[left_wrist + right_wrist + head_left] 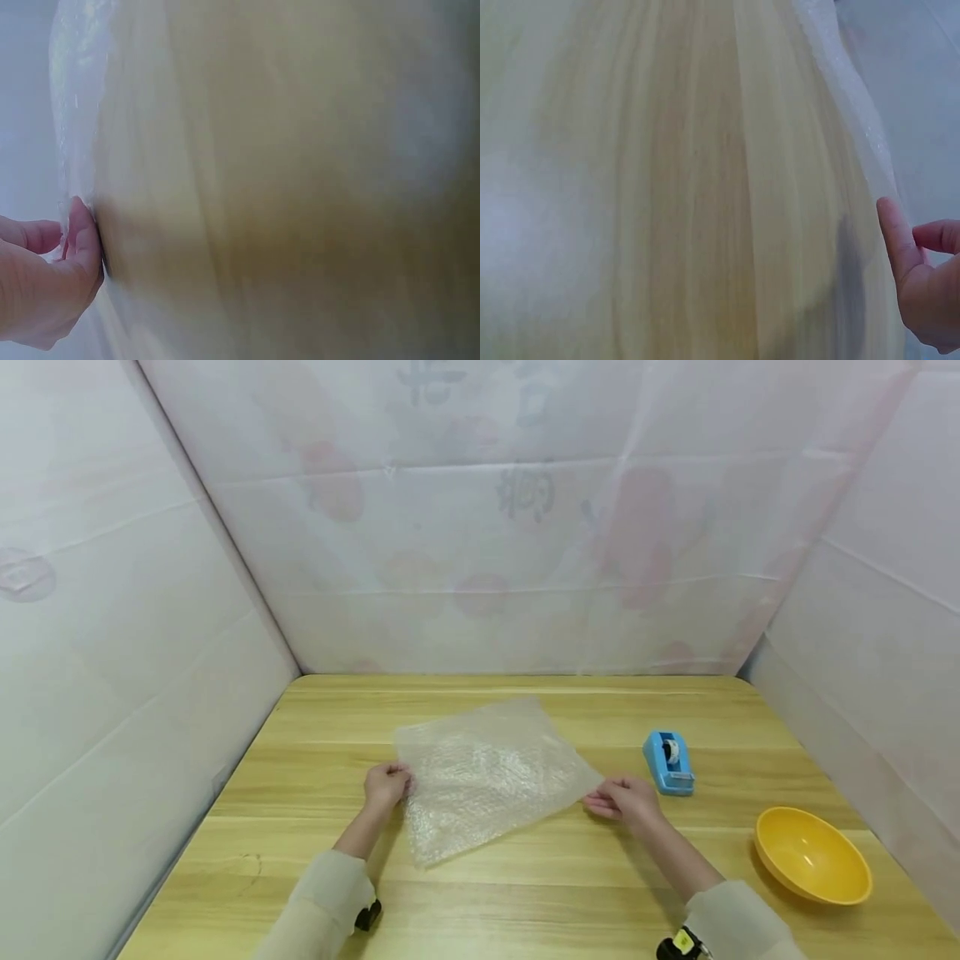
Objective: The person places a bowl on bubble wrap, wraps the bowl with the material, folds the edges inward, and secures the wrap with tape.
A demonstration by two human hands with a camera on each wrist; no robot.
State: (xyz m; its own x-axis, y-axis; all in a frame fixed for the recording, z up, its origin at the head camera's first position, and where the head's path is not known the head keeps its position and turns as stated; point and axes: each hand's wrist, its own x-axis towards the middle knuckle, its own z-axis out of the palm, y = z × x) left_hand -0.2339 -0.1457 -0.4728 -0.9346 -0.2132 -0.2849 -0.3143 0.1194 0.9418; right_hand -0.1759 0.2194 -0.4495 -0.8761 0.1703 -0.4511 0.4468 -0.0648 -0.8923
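Observation:
A clear sheet of bubble wrap (487, 777) lies slightly askew over the middle of the wooden table. My left hand (387, 783) pinches its left edge between thumb and fingers, as the left wrist view also shows, where the hand (52, 274) is close to the table surface. At the sheet's right corner, my right hand (624, 799) pinches the plastic between thumb and fingertips. In the right wrist view, the bubble wrap (851, 94) runs up from that hand (926, 277).
A blue tape dispenser (669, 763) with a roll of tape stands beyond my right hand. Farther right, a yellow bowl (812, 856) sits near the edge of the wooden table (517, 914). White printed cloth walls (480, 552) enclose the table at the back and sides.

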